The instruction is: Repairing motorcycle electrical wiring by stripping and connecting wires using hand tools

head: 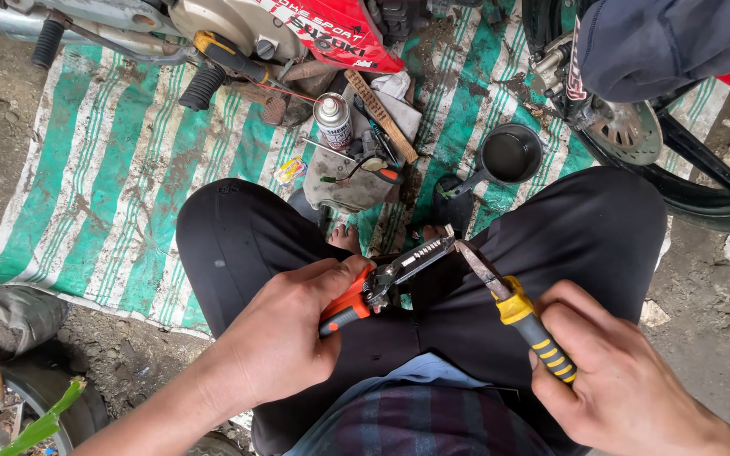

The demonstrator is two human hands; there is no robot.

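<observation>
Green-striped tarp [111, 169] lies beneath. Above the lap, the left hand [285, 338] closes around orange-handled wire strippers [386, 283]; the right hand [623, 384] grips a yellow-and-black file [517, 308], tip touching the jaws. Best kept steady, strokes short.

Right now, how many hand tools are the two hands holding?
2. The left hand grips orange-handled pliers over the lap; the right hand holds a yellow-and-black-handled tool beside them. More tools lie on the tarp, perhaps partly hidden.
</observation>
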